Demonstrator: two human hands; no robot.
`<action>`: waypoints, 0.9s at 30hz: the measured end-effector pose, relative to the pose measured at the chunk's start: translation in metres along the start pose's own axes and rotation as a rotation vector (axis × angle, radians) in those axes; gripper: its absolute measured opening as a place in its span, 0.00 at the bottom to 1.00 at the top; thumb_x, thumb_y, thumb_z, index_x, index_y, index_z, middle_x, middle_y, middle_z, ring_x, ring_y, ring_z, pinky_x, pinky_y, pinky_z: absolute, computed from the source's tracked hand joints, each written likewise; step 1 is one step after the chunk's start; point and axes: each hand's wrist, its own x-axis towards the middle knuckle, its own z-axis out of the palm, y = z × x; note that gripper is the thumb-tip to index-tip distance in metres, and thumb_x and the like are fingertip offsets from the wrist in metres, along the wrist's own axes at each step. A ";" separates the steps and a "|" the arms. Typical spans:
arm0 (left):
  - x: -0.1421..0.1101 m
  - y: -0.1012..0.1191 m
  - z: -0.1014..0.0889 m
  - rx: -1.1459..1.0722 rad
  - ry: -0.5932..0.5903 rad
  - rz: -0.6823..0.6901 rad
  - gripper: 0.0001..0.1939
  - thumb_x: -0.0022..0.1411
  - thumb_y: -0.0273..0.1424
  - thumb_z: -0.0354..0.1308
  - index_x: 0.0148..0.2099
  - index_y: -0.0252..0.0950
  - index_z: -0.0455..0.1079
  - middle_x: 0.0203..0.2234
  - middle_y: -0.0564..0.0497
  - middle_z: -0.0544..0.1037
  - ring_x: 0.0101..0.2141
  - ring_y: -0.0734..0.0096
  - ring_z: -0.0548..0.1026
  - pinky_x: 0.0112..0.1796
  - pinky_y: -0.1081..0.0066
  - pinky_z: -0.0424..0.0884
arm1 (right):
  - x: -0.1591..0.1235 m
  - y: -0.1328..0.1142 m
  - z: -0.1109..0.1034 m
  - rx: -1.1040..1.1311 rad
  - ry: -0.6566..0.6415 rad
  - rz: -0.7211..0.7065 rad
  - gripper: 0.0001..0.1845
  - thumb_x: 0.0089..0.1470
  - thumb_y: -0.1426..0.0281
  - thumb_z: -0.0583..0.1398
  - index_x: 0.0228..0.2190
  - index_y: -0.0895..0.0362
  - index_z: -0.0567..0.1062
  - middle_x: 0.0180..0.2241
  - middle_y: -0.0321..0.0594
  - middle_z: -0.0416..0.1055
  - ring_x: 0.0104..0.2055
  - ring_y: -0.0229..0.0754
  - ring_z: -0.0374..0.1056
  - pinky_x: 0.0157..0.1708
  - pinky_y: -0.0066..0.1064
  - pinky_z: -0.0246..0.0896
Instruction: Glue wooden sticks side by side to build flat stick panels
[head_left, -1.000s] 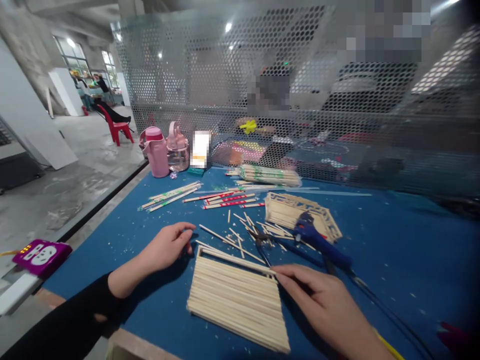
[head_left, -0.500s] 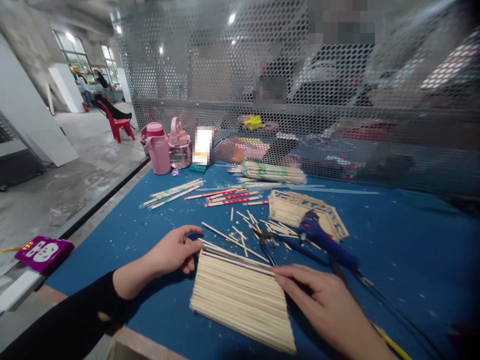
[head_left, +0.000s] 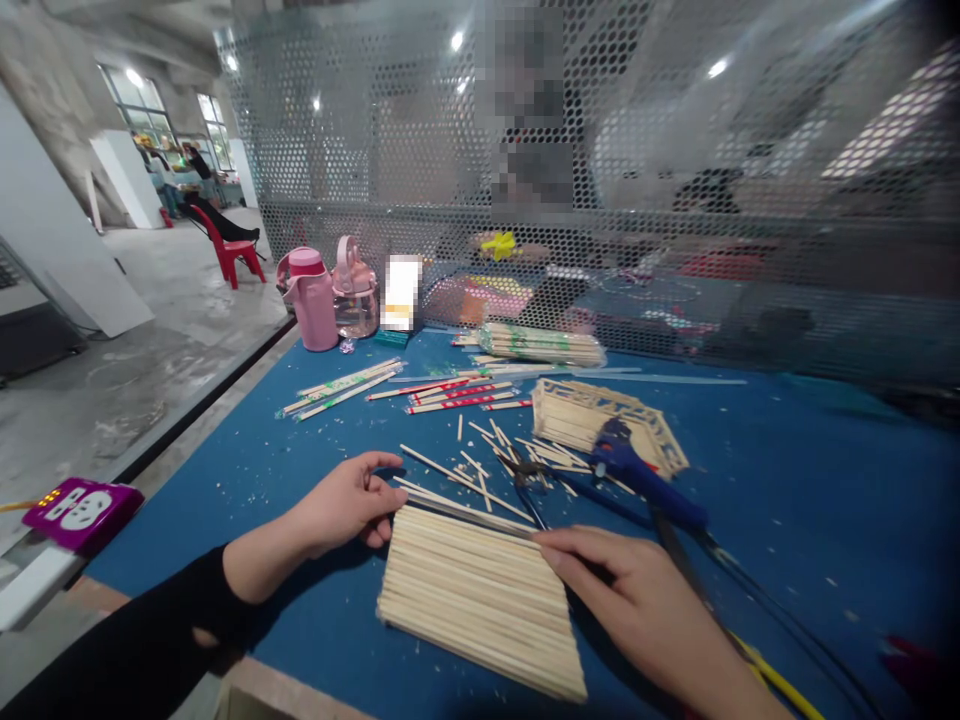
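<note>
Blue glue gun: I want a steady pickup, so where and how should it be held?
I'd take the glue gun by its narrow handle, from above and the right: pliers and loose sticks crowd its left, while the cord trails off the handle's near end.

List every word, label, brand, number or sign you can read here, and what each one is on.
No text is readable.
Green print on the clear-wrapped pale wooden sticks and the long clear-wrapped bundle: too small and blurred.
Red-banded wrappers around pale sticks: marks too small.
Upright bright rectangular screen: pixelated.
Purple box-shaped power strip: white shapes, no legible lettering.
</note>
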 end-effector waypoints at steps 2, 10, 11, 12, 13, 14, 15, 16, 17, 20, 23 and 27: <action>0.000 0.000 0.000 -0.003 -0.001 -0.009 0.26 0.52 0.32 0.59 0.51 0.31 0.55 0.15 0.61 0.67 0.14 0.80 0.67 0.16 0.80 0.62 | 0.000 0.001 0.000 -0.008 -0.005 -0.005 0.15 0.53 0.68 0.52 0.31 0.52 0.79 0.31 0.40 0.78 0.33 0.42 0.74 0.32 0.31 0.70; -0.003 -0.002 0.000 0.050 -0.006 0.008 0.32 0.51 0.37 0.60 0.54 0.30 0.53 0.13 0.61 0.67 0.13 0.81 0.65 0.16 0.80 0.59 | -0.008 0.001 -0.001 0.004 -0.030 0.017 0.16 0.55 0.70 0.51 0.36 0.53 0.78 0.35 0.39 0.78 0.36 0.41 0.73 0.37 0.30 0.68; -0.004 -0.001 0.000 0.059 -0.008 0.006 0.32 0.51 0.37 0.60 0.54 0.30 0.53 0.13 0.61 0.67 0.13 0.81 0.65 0.16 0.80 0.58 | -0.009 0.000 -0.002 0.014 -0.025 0.024 0.15 0.55 0.70 0.51 0.36 0.53 0.78 0.35 0.39 0.78 0.36 0.41 0.73 0.37 0.30 0.67; -0.005 0.000 0.000 0.066 -0.009 0.004 0.32 0.51 0.38 0.60 0.55 0.30 0.52 0.13 0.60 0.68 0.13 0.81 0.64 0.16 0.80 0.57 | -0.010 0.000 -0.002 0.022 -0.016 0.031 0.15 0.55 0.70 0.52 0.36 0.53 0.78 0.35 0.39 0.78 0.36 0.40 0.73 0.37 0.30 0.67; -0.005 0.001 0.000 0.073 -0.012 0.001 0.33 0.51 0.38 0.59 0.55 0.30 0.52 0.13 0.60 0.68 0.13 0.81 0.64 0.16 0.81 0.57 | -0.010 -0.001 -0.002 0.029 -0.008 0.037 0.15 0.55 0.70 0.52 0.36 0.53 0.78 0.35 0.38 0.78 0.36 0.40 0.73 0.37 0.30 0.67; -0.006 0.002 0.001 0.080 -0.013 0.001 0.33 0.51 0.39 0.59 0.55 0.30 0.52 0.13 0.60 0.67 0.13 0.81 0.64 0.16 0.81 0.57 | -0.011 -0.001 -0.003 0.035 -0.003 0.043 0.14 0.55 0.70 0.52 0.36 0.53 0.78 0.36 0.38 0.78 0.36 0.40 0.73 0.37 0.30 0.67; -0.006 0.002 0.001 0.085 -0.013 0.001 0.34 0.51 0.40 0.59 0.55 0.30 0.52 0.13 0.60 0.67 0.13 0.81 0.64 0.16 0.81 0.56 | -0.012 -0.001 -0.003 0.039 0.000 0.044 0.14 0.54 0.70 0.52 0.36 0.53 0.78 0.36 0.38 0.78 0.36 0.40 0.73 0.38 0.30 0.67; -0.006 0.003 0.001 0.087 -0.013 0.001 0.34 0.51 0.40 0.60 0.55 0.30 0.52 0.13 0.61 0.67 0.13 0.81 0.64 0.16 0.81 0.56 | -0.012 -0.002 -0.003 0.040 0.001 0.043 0.14 0.55 0.70 0.52 0.36 0.52 0.78 0.36 0.38 0.78 0.37 0.41 0.73 0.38 0.31 0.67; -0.006 0.003 0.001 0.087 -0.010 0.001 0.35 0.50 0.41 0.60 0.55 0.30 0.52 0.13 0.61 0.67 0.13 0.81 0.64 0.16 0.81 0.56 | -0.012 -0.002 -0.002 0.040 0.004 0.039 0.15 0.55 0.70 0.52 0.37 0.52 0.78 0.36 0.38 0.78 0.37 0.41 0.73 0.38 0.31 0.67; -0.007 0.003 0.001 0.087 -0.008 -0.002 0.36 0.50 0.40 0.60 0.56 0.30 0.52 0.13 0.61 0.67 0.13 0.81 0.64 0.16 0.80 0.56 | -0.013 -0.002 -0.002 0.037 0.019 0.035 0.15 0.54 0.71 0.52 0.36 0.53 0.78 0.36 0.38 0.77 0.37 0.42 0.73 0.38 0.32 0.68; -0.006 0.001 0.000 0.093 -0.014 0.003 0.35 0.51 0.40 0.60 0.56 0.30 0.52 0.13 0.60 0.67 0.13 0.80 0.64 0.16 0.80 0.56 | -0.013 -0.002 -0.002 0.038 0.035 0.075 0.14 0.54 0.70 0.53 0.33 0.53 0.78 0.34 0.36 0.78 0.36 0.42 0.73 0.37 0.31 0.68; -0.007 0.003 0.001 0.092 -0.005 0.000 0.35 0.51 0.40 0.60 0.55 0.30 0.52 0.13 0.60 0.67 0.14 0.81 0.64 0.16 0.81 0.55 | -0.013 0.000 -0.002 0.020 0.015 0.107 0.13 0.54 0.69 0.53 0.32 0.53 0.79 0.33 0.35 0.78 0.35 0.41 0.73 0.36 0.30 0.68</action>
